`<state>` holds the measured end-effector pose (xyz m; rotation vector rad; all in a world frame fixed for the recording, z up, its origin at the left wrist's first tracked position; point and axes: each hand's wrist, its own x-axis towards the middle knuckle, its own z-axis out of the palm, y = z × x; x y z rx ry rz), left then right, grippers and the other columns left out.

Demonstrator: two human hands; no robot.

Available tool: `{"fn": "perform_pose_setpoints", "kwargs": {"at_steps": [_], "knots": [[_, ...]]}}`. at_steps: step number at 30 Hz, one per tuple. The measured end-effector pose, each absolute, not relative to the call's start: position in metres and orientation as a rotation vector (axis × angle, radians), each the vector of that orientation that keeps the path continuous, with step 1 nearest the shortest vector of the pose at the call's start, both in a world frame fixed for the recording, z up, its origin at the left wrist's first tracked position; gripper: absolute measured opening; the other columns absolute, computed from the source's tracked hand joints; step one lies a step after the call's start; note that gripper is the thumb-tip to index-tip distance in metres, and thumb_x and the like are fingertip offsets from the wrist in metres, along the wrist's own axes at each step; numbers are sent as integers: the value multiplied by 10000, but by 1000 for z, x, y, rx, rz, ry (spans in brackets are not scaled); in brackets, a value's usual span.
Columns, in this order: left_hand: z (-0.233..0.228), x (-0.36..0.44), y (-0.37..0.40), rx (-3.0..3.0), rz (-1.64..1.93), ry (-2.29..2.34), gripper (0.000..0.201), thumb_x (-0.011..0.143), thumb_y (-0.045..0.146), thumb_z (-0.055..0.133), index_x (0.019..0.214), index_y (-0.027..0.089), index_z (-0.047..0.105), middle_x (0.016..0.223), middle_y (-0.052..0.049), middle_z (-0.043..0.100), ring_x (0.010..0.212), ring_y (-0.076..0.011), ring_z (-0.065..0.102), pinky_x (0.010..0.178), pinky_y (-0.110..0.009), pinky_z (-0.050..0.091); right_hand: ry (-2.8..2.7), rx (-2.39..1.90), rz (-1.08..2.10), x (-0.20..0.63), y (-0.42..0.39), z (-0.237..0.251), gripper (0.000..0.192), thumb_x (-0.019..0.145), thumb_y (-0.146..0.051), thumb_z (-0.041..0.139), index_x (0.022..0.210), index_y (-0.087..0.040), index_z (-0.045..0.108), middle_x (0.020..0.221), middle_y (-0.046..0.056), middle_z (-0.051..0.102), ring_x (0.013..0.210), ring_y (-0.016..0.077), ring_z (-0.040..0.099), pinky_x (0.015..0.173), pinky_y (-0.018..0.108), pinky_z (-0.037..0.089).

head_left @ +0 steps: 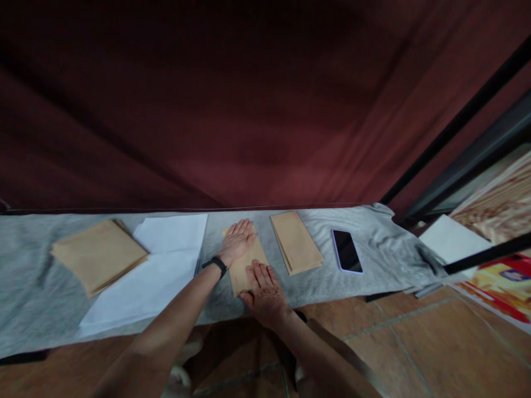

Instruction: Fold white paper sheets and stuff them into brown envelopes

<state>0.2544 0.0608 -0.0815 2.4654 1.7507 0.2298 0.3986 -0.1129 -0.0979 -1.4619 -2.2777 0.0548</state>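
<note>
Both hands lie flat on a brown paper envelope (238,273) on the grey cloth. My left hand (238,240), with a black band on the wrist, covers its upper part, fingers stretched out. Across the lower right part rests my right hand (265,293), its fingers spread and the thumb near the bottom edge. Just to the right is a small stack of brown envelopes (296,243). On the left, white paper sheets (166,276) with a crease lie partly under another stack of brown envelopes (99,254).
A phone (347,251) with a purple edge lies right of the envelopes. The grey cloth (385,254) covers a narrow surface below a dark red curtain (265,138). Black bars (460,121) stand at the right, near a white board (454,240) and a red-yellow package (504,282).
</note>
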Motion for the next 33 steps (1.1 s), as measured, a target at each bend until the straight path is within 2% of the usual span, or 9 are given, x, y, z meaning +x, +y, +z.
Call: {"fn": "perform_pose_setpoints", "kwargs": {"at_steps": [6, 10, 13, 15, 17, 22, 27, 30, 33], "knots": [[-85, 249, 23, 2543, 217, 1601, 572, 1029, 409, 242, 1570, 249, 335, 1641, -13, 322, 1550, -211, 183, 1261, -445, 112, -2310, -1499, 206, 400, -111, -97, 687, 993, -545, 481, 1516, -102, 428, 1597, 177, 359, 1472, 305, 367, 1215, 459, 291], [-85, 241, -12, 2567, 193, 1469, 560, 1040, 381, 221, 1575, 252, 320, 1644, -4, 315, 1547, -197, 191, 1261, -434, 126, -2388, -1450, 412, 412, -105, -84, 616, 976, -426, 571, 1512, -149, 444, 1612, 166, 338, 1493, 289, 331, 1222, 469, 275], [-84, 234, -36, 2526, 134, 1427, 562, 1047, 365, 180, 1582, 239, 303, 1652, -13, 289, 1550, -197, 176, 1260, -426, 128, -2375, -1295, 539, 422, -95, -73, 387, 973, -231, 557, 1348, -297, 628, 1534, 58, 500, 1431, 209, 437, 1191, 431, 336], [-82, 232, -51, 2479, 91, 1428, 569, 1049, 363, 163, 1587, 222, 285, 1658, -32, 266, 1554, -209, 159, 1257, -446, 128, -2277, -1235, 615, 424, -87, -67, 323, 950, -130, 538, 1148, -291, 736, 1344, 31, 662, 1292, 166, 573, 1113, 354, 429], [-79, 233, -66, 2430, 46, 1434, 579, 1049, 384, 174, 1595, 210, 255, 1659, -55, 254, 1556, -221, 152, 1253, -480, 129, -2149, -1307, 636, 423, -81, -64, 305, 927, -82, 526, 1041, -253, 752, 1204, 39, 721, 1168, 160, 642, 1034, 308, 482], [-71, 238, -102, 2434, -17, 1426, 620, 1021, 397, 300, 1600, 184, 229, 1662, -100, 219, 1555, -251, 151, 1245, -538, 107, -2032, -1567, 508, 420, -78, -64, 350, 882, -46, 490, 1132, -176, 698, 1242, 98, 691, 1161, 198, 625, 1039, 321, 463], [-69, 241, -120, 2536, 131, 1417, 596, 987, 318, 375, 1564, 173, 339, 1635, -119, 292, 1534, -270, 237, 1243, -553, 135, -2009, -1737, 393, 423, -80, -65, 359, 905, -105, 488, 1225, -143, 646, 1231, 135, 672, 1150, 223, 622, 1028, 335, 462], [-67, 244, -121, 2541, 183, 1433, 560, 987, 306, 378, 1527, 163, 410, 1604, -130, 364, 1514, -272, 294, 1239, -545, 178, -1941, -1855, 434, 429, -77, -67, 263, 929, -178, 501, 1121, -163, 680, 1074, 126, 710, 1046, 239, 661, 944, 342, 495], [-64, 246, -119, 2526, 221, 1447, 547, 982, 298, 395, 1506, 150, 439, 1587, -142, 397, 1503, -278, 319, 1236, -540, 198, -1760, -1852, 669, 437, -69, -69, 160, 892, -202, 552, 961, -183, 695, 938, 99, 727, 951, 234, 681, 877, 336, 514]]}}
